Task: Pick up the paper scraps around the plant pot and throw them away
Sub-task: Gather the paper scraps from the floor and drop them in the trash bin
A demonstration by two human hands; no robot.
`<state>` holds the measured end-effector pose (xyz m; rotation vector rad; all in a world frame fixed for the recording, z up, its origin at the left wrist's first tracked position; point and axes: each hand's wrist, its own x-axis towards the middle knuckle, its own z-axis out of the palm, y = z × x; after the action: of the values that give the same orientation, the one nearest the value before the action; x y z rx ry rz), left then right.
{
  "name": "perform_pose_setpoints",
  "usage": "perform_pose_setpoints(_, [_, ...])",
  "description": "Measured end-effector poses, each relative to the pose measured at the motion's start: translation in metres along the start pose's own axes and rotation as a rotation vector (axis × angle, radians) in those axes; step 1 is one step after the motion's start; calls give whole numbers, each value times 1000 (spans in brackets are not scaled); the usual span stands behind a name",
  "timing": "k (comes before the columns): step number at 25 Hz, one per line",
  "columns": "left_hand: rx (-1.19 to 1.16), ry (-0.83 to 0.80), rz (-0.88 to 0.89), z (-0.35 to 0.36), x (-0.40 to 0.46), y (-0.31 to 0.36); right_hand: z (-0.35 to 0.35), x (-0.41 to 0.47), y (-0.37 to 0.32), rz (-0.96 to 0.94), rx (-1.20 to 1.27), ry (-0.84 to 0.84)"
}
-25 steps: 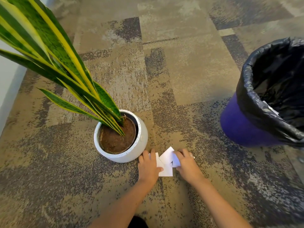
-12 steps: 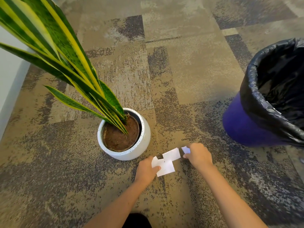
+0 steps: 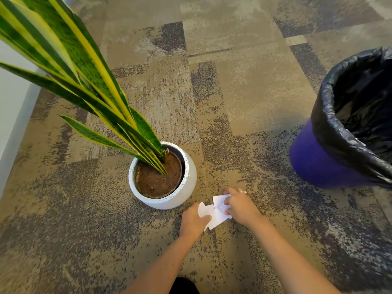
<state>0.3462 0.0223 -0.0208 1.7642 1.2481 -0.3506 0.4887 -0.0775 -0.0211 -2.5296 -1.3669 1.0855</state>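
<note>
A white round plant pot (image 3: 169, 200) with brown soil and a tall green-and-yellow striped plant stands on the carpet. Just to its right lie white paper scraps (image 3: 215, 213), bunched together. My left hand (image 3: 194, 221) grips the left edge of the scraps between thumb and fingers. My right hand (image 3: 240, 205) lies on the right side of the scraps, fingers curled over them. A purple bin (image 3: 318, 164) lined with a black bag stands at the right edge.
The long leaves (image 3: 84, 81) lean out over the upper left. A pale wall and baseboard (image 3: 12, 115) run along the left edge. Patterned brown-grey carpet (image 3: 244, 92) stretches between the pot and the bin.
My right hand moved back left onto the scraps with a small piece. The scraps are now gathered closer together between both hands. The camera has drifted slightly.
</note>
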Motion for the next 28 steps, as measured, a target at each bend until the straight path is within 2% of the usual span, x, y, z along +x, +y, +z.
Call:
perform_pose_setpoints(3, [-35,-26,-7,1,0,-2,8,-8,-8,97,79,76])
perform_pose_setpoints(8, [-175,-55,-9,-1,-6,-2,5,-28,-3,309,679,127])
perform_pose_setpoints(12, [-282,-90,72,-5,-23,17,-6,-55,14,358,927,92])
perform_pose_setpoints(17, [-314,-83,266,-12,-53,69,-48,-93,19,334,885,244])
perform_pose_setpoints(24, [-524,-75,422,-27,-102,167,-144,-153,10,277,758,613])
perform_pose_setpoints(28, [-438,102,600,-33,-131,232,-200,-192,15,231,747,798])
